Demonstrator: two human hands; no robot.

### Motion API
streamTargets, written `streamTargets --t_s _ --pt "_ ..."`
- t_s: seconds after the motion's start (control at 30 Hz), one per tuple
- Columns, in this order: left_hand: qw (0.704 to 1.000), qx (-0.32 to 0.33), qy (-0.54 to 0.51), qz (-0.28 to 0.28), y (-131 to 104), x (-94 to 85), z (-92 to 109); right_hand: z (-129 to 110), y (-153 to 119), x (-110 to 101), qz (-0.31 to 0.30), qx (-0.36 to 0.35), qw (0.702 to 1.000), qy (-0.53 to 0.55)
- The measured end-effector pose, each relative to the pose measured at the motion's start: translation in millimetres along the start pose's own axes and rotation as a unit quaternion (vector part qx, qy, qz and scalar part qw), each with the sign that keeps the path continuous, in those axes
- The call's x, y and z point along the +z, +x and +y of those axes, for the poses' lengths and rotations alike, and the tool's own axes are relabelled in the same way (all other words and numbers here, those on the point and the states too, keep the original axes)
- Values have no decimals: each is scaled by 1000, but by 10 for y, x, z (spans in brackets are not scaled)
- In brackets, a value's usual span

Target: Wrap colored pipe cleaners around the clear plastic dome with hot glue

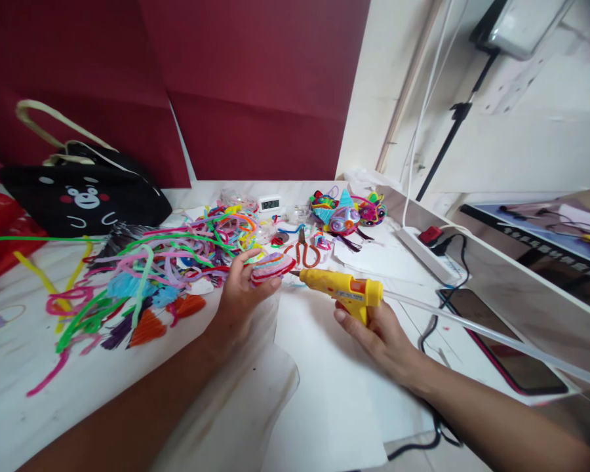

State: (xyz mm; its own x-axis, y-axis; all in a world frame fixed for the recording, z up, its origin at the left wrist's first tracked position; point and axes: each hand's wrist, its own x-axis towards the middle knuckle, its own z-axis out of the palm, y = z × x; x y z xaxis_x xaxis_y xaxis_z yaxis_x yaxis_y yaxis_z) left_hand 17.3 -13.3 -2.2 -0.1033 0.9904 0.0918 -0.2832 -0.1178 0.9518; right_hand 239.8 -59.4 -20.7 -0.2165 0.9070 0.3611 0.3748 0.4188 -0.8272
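Note:
My left hand [243,288] holds a striped pink, red and purple piece of pipe-cleaner work [271,267] between thumb and fingers. My right hand [381,331] grips a yellow glue gun [344,288] by its handle, a long clear glue stick [472,328] jutting from its back. The gun's nozzle points left and is at the right edge of the striped piece; whether they touch I cannot tell. Just behind the nozzle, orange-handled scissors [302,252] lie on the table.
Tangled pipe cleaners [147,262] cover the left side. Behind are a black bag [86,196], a small clock [270,204] and colourful finished crafts [343,216]. To the right are a power strip [432,255], cables and a phone [506,341]. White paper [324,393] lies in front.

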Motion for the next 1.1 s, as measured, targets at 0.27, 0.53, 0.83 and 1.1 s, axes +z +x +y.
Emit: streamTargets --t_s 0.27,0.53,0.83,1.1 --pt "1000 -5 -14 -7 4 -5 0 37 -12 8 9 21 1000 0" --pt "1000 -1 -3 -6 10 -19 -28 -15 -8 2 0 9 1000 -3" --pt "1000 -7 10 7 15 1 -37 -49 -34 24 -25 -2 1000 0" --pt "1000 -5 23 8 13 3 -26 -63 -32 20 -10 -7 1000 -4"
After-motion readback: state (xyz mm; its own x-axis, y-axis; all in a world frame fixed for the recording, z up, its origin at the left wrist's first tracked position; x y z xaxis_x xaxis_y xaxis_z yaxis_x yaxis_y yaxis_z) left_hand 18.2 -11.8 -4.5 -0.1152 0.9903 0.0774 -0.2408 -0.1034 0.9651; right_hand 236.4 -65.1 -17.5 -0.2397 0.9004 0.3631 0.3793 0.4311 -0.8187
